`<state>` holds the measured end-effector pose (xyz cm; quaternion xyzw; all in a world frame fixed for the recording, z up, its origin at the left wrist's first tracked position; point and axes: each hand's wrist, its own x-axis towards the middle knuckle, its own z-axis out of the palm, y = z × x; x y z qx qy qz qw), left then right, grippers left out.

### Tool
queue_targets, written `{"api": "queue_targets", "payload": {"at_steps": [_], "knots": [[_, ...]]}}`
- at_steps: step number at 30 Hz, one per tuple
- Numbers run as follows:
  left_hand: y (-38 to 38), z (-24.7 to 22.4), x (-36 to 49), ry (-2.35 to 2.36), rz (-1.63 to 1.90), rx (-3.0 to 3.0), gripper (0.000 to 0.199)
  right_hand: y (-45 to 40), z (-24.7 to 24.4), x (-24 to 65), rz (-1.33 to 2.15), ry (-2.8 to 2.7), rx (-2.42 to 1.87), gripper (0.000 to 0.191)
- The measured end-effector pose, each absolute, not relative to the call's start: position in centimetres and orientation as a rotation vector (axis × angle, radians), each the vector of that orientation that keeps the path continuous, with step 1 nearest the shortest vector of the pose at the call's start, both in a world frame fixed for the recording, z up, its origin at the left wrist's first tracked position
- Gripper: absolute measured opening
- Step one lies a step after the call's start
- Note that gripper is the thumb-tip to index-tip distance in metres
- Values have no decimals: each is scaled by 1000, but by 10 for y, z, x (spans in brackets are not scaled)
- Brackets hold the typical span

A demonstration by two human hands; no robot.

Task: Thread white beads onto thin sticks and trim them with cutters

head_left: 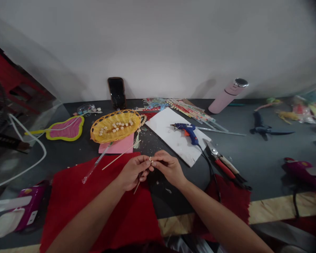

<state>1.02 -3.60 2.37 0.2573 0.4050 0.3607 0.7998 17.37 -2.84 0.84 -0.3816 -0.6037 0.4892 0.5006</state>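
Observation:
My left hand (135, 171) and my right hand (170, 166) meet fingertip to fingertip above the edge of the red cloth (76, 196). Both are closed in a pinch around a small pale bead-like piece (151, 160), mostly covered by the fingers. A thin stick (137, 187) pokes out below my left hand, its upper part hidden in the fingers. Just beyond my left hand lies a thin wooden stick (121, 155), slanting over the cloth. Farther back, a yellow woven basket (94, 128) holds several small pale pieces (118, 125).
A blue glue gun (186, 131) rests on a white board (164, 123); its cord runs past red-handled pruning shears (223, 163). Behind are wrapped sticks (185, 110), a phone (117, 93) and a pink flask (226, 96). Purple devices (28, 203) flank the table.

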Motion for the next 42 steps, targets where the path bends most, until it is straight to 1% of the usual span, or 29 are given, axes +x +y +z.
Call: {"api": "queue_targets", "payload": {"at_steps": [11,18,22,27,31,42], "knots": [[-36,27,4,902,669,611,26,-32,18,181,1360,-1557,-852,9],[-37,26,5,927,673,629,26,-32,19,180,1405,-1560,-935,18],[-37,24,6,930,707,642,25,-32,15,180,1440,-1536,-935,17],[-37,26,8,917,718,661,24,-33,12,179,1430,-1509,-942,16],[-37,29,9,914,699,683,25,-34,11,179,1437,-1507,-935,19],[-38,27,8,906,702,678,26,-32,15,181,1269,-1616,-936,13]]}}
